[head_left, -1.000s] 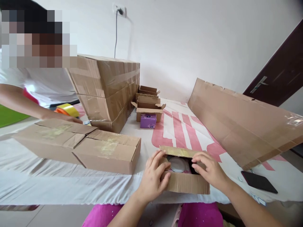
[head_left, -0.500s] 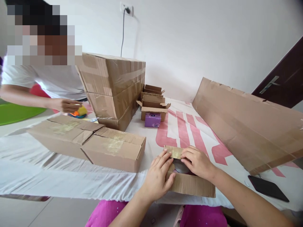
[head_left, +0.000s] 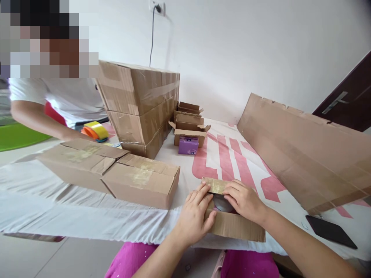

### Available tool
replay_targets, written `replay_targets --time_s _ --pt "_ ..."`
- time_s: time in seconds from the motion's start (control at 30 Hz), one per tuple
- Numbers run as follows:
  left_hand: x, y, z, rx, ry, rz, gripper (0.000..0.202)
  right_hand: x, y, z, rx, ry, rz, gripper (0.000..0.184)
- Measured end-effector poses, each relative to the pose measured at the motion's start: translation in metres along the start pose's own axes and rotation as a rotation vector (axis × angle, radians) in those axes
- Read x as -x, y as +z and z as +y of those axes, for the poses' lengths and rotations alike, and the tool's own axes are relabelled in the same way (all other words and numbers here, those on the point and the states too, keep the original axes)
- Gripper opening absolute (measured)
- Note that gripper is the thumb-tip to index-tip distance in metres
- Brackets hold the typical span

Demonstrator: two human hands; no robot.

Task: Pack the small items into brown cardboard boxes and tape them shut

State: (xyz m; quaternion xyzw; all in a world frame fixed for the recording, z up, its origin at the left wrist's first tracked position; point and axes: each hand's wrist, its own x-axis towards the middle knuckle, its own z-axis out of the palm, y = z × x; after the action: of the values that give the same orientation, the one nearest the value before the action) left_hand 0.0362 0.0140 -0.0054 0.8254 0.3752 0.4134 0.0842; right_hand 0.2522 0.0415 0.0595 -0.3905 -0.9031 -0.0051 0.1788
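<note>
A small cardboard box [head_left: 237, 227] with its top partly open lies in front of me at the table's near edge. Through the gap shows something dark, smooth and rounded [head_left: 222, 203], whose kind I cannot make out. My left hand [head_left: 194, 211] grips the box's left side, fingers along the flap and thumb at the front edge. Over its right side bends my right hand [head_left: 246, 200], fingertips on the taped rear flap [head_left: 215, 185]. Both hands partly cover the box.
Closed taped boxes [head_left: 142, 179] lie left, before a tall box stack [head_left: 153, 92]. Farther back are open boxes [head_left: 189, 125] and a purple box [head_left: 188, 145]. A cardboard sheet [head_left: 304, 150] and black phone [head_left: 331, 231] are right. A co-worker's arm [head_left: 43, 119] reaches near tape rolls [head_left: 97, 131].
The co-worker's hand has dropped lower, behind the taped boxes, uncovering the tape rolls. My hands stay almost still on the box. The whole view has shifted slightly.
</note>
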Motion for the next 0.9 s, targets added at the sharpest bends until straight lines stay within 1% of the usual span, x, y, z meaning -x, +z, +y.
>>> replay_targets --time_s 0.1,0.33,0.6,0.77,0.9 --pt "0.0 0.0 0.0 -0.009 -0.003 -0.006 0.033 -0.001 0.003 -0.001 0.018 0.02 0.019 0.017" --pt "-0.001 -0.001 0.001 -0.019 -0.005 -0.014 0.032 -0.006 0.004 -0.002 0.09 0.108 0.009 0.018" --pt "0.0 0.0 0.001 -0.028 -0.013 -0.025 0.031 -0.012 0.003 -0.004 0.182 0.103 -0.034 0.021" --pt "-0.001 -0.001 0.001 -0.024 -0.008 -0.018 0.03 -0.011 0.002 -0.005 0.173 0.102 -0.04 0.019" --pt "0.0 0.001 0.001 -0.021 -0.011 -0.014 0.03 -0.009 0.001 -0.007 0.117 0.146 -0.019 0.019"
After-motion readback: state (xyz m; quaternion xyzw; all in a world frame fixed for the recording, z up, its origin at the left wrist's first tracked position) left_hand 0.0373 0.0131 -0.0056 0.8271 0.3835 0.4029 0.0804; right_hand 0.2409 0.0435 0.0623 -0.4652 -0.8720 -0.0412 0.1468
